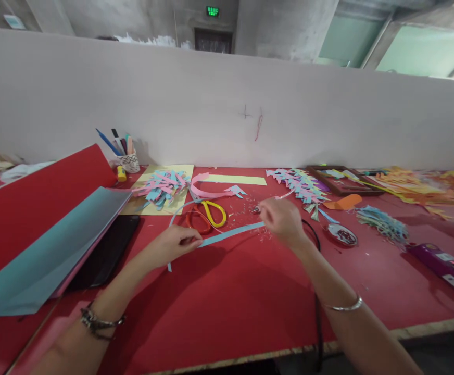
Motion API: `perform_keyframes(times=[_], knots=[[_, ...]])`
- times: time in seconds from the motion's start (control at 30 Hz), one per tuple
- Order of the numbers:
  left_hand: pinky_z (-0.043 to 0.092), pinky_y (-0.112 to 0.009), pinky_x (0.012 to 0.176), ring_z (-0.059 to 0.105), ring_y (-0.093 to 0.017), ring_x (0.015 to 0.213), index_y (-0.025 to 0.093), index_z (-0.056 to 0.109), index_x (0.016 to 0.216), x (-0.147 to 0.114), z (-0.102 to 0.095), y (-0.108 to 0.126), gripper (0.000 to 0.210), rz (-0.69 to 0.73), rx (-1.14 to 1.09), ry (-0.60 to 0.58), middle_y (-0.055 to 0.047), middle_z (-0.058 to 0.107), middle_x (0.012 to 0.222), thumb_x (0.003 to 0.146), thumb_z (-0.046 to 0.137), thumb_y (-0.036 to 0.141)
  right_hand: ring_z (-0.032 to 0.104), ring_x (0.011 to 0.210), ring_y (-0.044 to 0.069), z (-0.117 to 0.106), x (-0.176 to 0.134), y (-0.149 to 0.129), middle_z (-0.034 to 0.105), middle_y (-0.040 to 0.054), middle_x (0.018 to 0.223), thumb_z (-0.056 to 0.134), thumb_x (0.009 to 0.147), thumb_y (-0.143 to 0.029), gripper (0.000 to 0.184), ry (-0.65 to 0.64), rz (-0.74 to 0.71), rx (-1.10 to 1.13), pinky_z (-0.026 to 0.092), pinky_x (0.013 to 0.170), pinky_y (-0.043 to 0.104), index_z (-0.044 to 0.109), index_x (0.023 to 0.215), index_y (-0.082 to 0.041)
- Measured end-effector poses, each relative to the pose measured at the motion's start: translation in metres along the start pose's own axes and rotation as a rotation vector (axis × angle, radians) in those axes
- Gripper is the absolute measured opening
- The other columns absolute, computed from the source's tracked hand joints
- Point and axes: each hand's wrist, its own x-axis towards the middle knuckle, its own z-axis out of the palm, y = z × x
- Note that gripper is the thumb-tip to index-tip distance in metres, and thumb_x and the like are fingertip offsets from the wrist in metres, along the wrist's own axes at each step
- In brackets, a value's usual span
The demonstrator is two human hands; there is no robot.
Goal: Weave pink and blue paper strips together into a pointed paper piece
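A narrow light-blue paper strip (232, 234) stretches between my two hands above the red tabletop. The fingertips of my left hand (175, 244) pinch its left end, and the loose tail hangs in a loop behind. My right hand (284, 221) is closed at the strip's other end; its fingertips are partly hidden. A small metal tip (255, 209) shows just left of that hand, but I cannot tell whether it is held. Scissors with red and yellow handles (214, 214) lie behind the strip. A curled pink paper strip (207, 192) with pale-blue pieces lies further back.
Fringed paper lies in a pile (164, 187) and a garland (299, 185). On the left are blue sheets (63, 245), a black tablet-like slab (108, 255) and a pen cup (128, 160). A dark cable (318, 312), small dish (342, 234) and purple power strip (443, 265) are right.
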Motion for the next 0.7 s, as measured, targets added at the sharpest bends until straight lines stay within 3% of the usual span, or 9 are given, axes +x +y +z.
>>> perform_keyframes(times=[0.07, 0.13, 0.3, 0.4, 0.5, 0.7], knots=[[0.024, -0.016, 0.043, 0.031, -0.006, 0.046, 0.015, 0.055, 0.061, 0.0, 0.003, 0.002, 0.025, 0.039, 0.011, -0.005, 0.006, 0.037, 0.048, 0.076, 0.04, 0.028, 0.051, 0.069, 0.016, 0.006, -0.001, -0.019, 0.06, 0.0074, 0.076, 0.038, 0.08, -0.022, 0.021, -0.14, -0.19, 0.159, 0.034, 0.064, 0.026, 0.058, 0.082, -0.015], [0.025, -0.016, 0.043, 0.032, -0.006, 0.045, 0.015, 0.054, 0.059, 0.001, 0.006, 0.003, 0.026, 0.058, 0.024, -0.004, 0.006, 0.037, 0.046, 0.077, 0.04, 0.028, 0.052, 0.079, 0.017, 0.01, -0.003, -0.036, 0.061, 0.0081, 0.087, 0.042, 0.082, -0.026, 0.02, -0.276, -0.285, 0.294, 0.035, 0.069, 0.026, 0.058, 0.089, -0.016], [0.03, -0.016, 0.047, 0.042, -0.007, 0.047, 0.015, 0.055, 0.061, 0.002, 0.012, 0.002, 0.026, 0.058, 0.081, -0.042, 0.004, 0.049, 0.049, 0.079, 0.039, 0.024, 0.052, 0.068, 0.013, 0.016, -0.008, -0.051, 0.063, 0.0044, 0.078, 0.042, 0.083, -0.016, 0.017, -0.558, -0.19, 0.4, 0.031, 0.061, 0.023, 0.059, 0.081, -0.016], [0.033, -0.017, 0.051, 0.051, -0.008, 0.053, 0.016, 0.057, 0.066, 0.003, 0.015, 0.003, 0.025, 0.056, 0.17, -0.089, 0.002, 0.059, 0.058, 0.081, 0.038, 0.021, 0.051, 0.065, 0.011, 0.018, -0.009, -0.055, 0.063, 0.0031, 0.075, 0.044, 0.082, -0.016, 0.015, -0.6, -0.117, 0.425, 0.028, 0.057, 0.021, 0.059, 0.08, -0.016], [0.034, -0.019, 0.052, 0.056, -0.011, 0.061, 0.018, 0.058, 0.073, 0.004, 0.02, 0.008, 0.019, 0.083, 0.317, -0.035, 0.0, 0.063, 0.069, 0.078, 0.04, 0.017, 0.049, 0.061, 0.011, 0.018, -0.01, -0.062, 0.062, 0.0018, 0.07, 0.047, 0.082, -0.021, 0.013, -0.619, -0.084, 0.433, 0.025, 0.054, 0.021, 0.059, 0.078, -0.016], [0.032, -0.021, 0.05, 0.054, -0.013, 0.054, 0.019, 0.052, 0.066, 0.005, 0.032, 0.016, 0.014, 0.145, 0.531, 0.11, 0.001, 0.056, 0.055, 0.075, 0.042, 0.016, 0.044, 0.056, 0.009, 0.02, -0.01, -0.07, 0.054, -0.0015, 0.061, 0.051, 0.079, -0.021, 0.014, -0.564, -0.032, 0.553, 0.025, 0.052, 0.019, 0.055, 0.067, -0.016]])
